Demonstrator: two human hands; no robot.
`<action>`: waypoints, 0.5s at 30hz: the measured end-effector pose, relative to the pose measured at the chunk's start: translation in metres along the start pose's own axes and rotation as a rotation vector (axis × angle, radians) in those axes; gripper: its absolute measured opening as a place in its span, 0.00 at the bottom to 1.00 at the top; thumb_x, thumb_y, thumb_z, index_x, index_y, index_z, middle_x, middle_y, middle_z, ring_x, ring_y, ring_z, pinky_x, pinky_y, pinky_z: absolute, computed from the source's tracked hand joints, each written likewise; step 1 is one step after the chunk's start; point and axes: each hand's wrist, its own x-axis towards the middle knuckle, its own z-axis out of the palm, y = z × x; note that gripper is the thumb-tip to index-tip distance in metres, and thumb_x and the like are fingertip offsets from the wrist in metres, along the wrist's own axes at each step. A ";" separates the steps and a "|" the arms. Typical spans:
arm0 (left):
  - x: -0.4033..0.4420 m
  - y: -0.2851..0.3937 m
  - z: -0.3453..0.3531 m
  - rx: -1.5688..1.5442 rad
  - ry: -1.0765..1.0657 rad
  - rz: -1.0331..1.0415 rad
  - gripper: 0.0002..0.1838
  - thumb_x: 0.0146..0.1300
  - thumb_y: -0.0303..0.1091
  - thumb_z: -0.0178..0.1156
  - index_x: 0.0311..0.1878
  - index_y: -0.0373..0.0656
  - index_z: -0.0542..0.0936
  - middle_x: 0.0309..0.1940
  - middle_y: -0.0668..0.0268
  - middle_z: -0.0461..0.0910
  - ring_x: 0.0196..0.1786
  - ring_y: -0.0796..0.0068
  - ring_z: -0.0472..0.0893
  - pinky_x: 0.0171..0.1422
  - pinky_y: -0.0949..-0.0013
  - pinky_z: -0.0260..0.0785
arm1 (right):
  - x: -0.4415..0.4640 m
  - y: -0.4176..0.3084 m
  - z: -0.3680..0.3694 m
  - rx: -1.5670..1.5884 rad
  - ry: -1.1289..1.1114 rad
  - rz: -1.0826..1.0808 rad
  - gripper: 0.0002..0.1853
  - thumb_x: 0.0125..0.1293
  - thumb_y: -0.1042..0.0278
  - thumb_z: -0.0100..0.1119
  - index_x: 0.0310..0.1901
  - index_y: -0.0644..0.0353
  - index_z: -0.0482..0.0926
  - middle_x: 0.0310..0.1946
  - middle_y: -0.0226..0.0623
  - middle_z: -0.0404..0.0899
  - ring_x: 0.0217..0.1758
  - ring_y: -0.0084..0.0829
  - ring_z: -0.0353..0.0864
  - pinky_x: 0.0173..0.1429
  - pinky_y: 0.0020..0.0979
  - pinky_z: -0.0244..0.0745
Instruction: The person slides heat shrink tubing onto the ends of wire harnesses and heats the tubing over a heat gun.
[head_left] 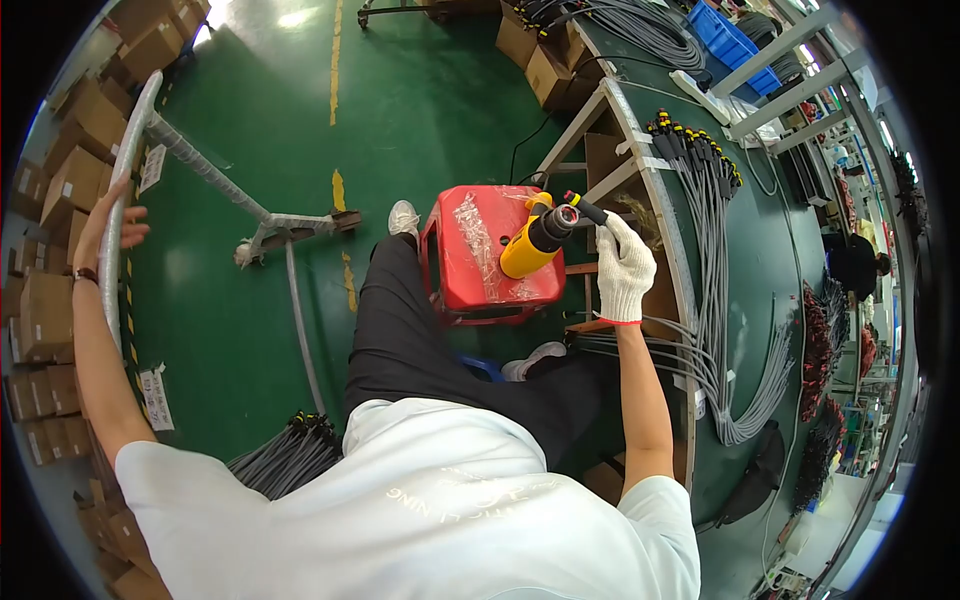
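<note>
At the far left, my left hand is hooked round a plastic-wrapped metal bar of a rack, its fingers showing past the bar's right side. My right hand, in a white knitted glove with a red cuff, pinches a black cable connector with a red and yellow tip. The connector lies close by the nozzle of a yellow and black heat gun. The heat gun stands tilted, nozzle up, on a red plastic stool with clear tape across its top.
A green-topped workbench on my right bears bundles of grey cables with yellow-black ends. More cables hang at lower left. Cardboard boxes are stacked along the left. A blue crate and a person are further right.
</note>
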 end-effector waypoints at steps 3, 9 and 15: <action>0.025 -0.008 -0.005 0.122 -0.025 0.115 0.44 0.60 0.68 0.67 0.67 0.42 0.71 0.29 0.63 0.77 0.18 0.80 0.75 0.18 0.77 0.67 | 0.000 0.001 -0.002 -0.032 0.025 -0.021 0.12 0.64 0.74 0.69 0.50 0.57 0.87 0.38 0.38 0.88 0.37 0.33 0.87 0.44 0.30 0.81; 0.035 -0.012 -0.007 0.098 -0.044 0.166 0.31 0.62 0.65 0.67 0.48 0.44 0.76 0.19 0.76 0.69 0.13 0.87 0.67 0.15 0.80 0.62 | -0.002 -0.006 0.000 -0.143 0.041 -0.120 0.11 0.65 0.72 0.69 0.49 0.56 0.87 0.43 0.39 0.89 0.42 0.36 0.90 0.49 0.32 0.82; 0.028 -0.009 -0.004 0.002 -0.111 0.171 0.30 0.63 0.65 0.66 0.48 0.45 0.77 0.16 0.76 0.67 0.12 0.86 0.67 0.16 0.80 0.60 | -0.003 -0.006 0.004 -0.166 0.047 -0.167 0.12 0.65 0.72 0.69 0.50 0.55 0.86 0.43 0.39 0.89 0.41 0.38 0.89 0.48 0.33 0.82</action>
